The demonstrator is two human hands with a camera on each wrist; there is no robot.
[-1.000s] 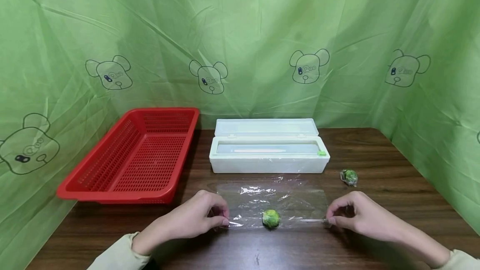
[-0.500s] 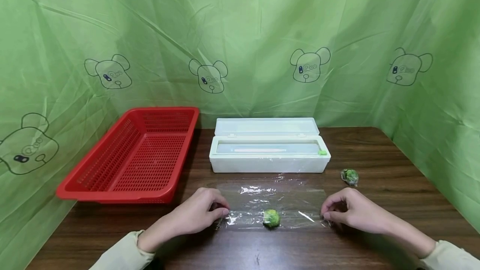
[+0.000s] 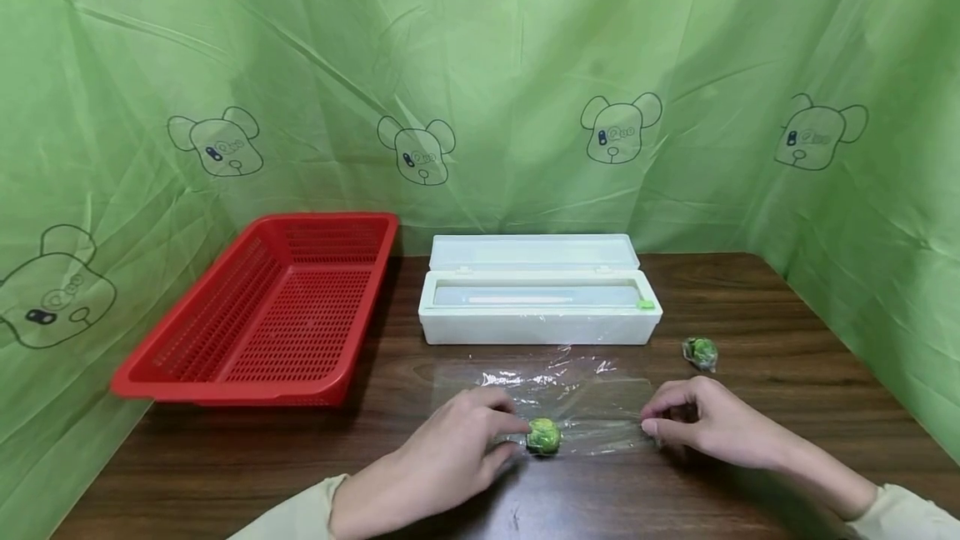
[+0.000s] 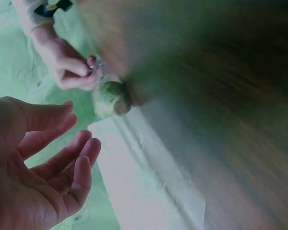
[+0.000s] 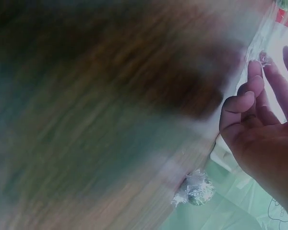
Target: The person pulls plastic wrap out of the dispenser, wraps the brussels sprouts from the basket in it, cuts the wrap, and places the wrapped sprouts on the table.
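A Brussels sprout (image 3: 543, 437) lies at the near edge of a clear sheet of cling film (image 3: 600, 407) on the table. My left hand (image 3: 461, 448) is at the sprout's left, fingertips at or just short of it. In the left wrist view, the fingers of my left hand (image 4: 43, 163) are loosely bent with nothing between them, and the sprout (image 4: 113, 98) sits beyond them. My right hand (image 3: 705, 422) pinches the film's right edge; the right wrist view shows a crumpled bit of cling film (image 5: 264, 58) at its fingertips.
A white cling film dispenser (image 3: 540, 328) stands behind the sheet with its lid raised. A film-wrapped Brussels sprout (image 3: 701, 352) lies at the right. The red perforated basket (image 3: 360, 340) occupies the table's left side, and green cloth (image 3: 510, 48) encloses the back and sides.
My left hand has released the film's left edge and moved right to the sprout. My right hand shifted slightly left and keeps its pinch on the film.
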